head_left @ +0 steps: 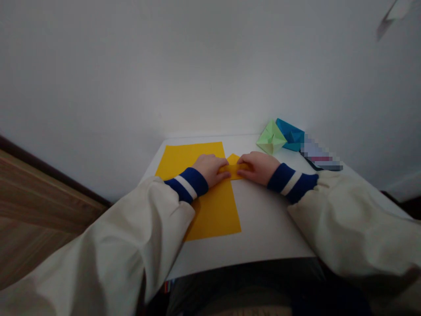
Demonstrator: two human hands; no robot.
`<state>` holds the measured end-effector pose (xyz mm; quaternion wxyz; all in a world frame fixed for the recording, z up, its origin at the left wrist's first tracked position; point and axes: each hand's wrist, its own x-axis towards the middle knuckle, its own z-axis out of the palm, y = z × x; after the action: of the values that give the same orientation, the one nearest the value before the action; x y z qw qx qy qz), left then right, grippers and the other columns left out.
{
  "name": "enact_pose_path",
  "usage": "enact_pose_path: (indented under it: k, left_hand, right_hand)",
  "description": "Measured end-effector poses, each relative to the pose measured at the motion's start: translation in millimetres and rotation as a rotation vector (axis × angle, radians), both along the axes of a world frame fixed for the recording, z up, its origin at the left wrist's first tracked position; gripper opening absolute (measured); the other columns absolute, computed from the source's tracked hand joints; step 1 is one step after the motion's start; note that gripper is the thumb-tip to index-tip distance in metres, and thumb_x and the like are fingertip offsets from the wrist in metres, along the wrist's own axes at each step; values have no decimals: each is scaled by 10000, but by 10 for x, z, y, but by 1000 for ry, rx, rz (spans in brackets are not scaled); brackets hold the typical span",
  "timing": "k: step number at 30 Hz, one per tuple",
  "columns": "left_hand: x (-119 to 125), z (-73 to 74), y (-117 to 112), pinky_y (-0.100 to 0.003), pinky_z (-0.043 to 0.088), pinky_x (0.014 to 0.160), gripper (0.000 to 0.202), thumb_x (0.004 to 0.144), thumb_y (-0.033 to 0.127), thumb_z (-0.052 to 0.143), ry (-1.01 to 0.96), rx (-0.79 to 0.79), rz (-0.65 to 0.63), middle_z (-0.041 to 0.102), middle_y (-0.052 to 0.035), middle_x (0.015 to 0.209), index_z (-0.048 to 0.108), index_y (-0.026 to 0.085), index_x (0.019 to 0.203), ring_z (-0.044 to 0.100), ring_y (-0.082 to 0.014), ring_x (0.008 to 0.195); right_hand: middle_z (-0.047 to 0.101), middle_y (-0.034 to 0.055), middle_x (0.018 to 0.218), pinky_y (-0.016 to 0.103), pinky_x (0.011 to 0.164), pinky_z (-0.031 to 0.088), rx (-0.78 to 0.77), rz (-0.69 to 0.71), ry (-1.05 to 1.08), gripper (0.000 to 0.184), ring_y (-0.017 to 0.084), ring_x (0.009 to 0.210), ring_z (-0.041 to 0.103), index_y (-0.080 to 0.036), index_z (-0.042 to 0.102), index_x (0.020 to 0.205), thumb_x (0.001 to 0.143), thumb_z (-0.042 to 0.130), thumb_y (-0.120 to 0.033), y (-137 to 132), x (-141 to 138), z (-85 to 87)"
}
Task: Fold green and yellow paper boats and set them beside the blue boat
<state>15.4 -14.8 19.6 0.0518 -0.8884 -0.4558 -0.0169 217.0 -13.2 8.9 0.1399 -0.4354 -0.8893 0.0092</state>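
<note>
Between my two hands is a small folded piece of yellow paper [234,168], with a pointed tip showing on its far side. My left hand [211,169] pinches its left end, thumb on the near side and fingers on the far side. At the right end my right hand [258,166] grips it in the same way. The ends of the folded paper are hidden by my fingers. A large flat yellow sheet [217,215] lies under my left hand and wrist.
Behind my right hand, a light green folded paper [271,137] leans by a blue folded paper [291,135]. A blurred-out flat object [319,153] lies to their right. The white table [263,224] meets a pale wall at the back. A wooden panel [39,197] stands at the left.
</note>
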Motion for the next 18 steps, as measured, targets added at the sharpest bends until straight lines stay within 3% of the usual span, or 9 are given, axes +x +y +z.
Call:
enact_pose_path:
  k: [4,10,18]
  left_hand:
    - [-11,16,-13,-338,401,705,370,861,474,438,40,20,36,665,-90,881,633,200,1014,602,-247,851]
    - [-22,30,-17,-341,373,676,360,862,454,403,92,46,64,673,-85,839,645,195,924,607,-248,819]
    - [-75,34,-29,-383,367,705,309,807,367,392,151,127,179,664,-94,745,632,175,827,614,-265,781]
  right_hand:
    - [666,94,964,335,797,436,-85,27,76,368,218,869,591,-158,620,999,742,590,-419,60,67,-46]
    - [670,70,958,323,757,465,-207,-59,129,401,210,837,607,-181,622,1009,693,637,-426,77,178,-53]
    - [662,64,991,332,796,468,-211,-83,259,384,198,853,604,-181,618,1035,691,658,-345,98,187,-129]
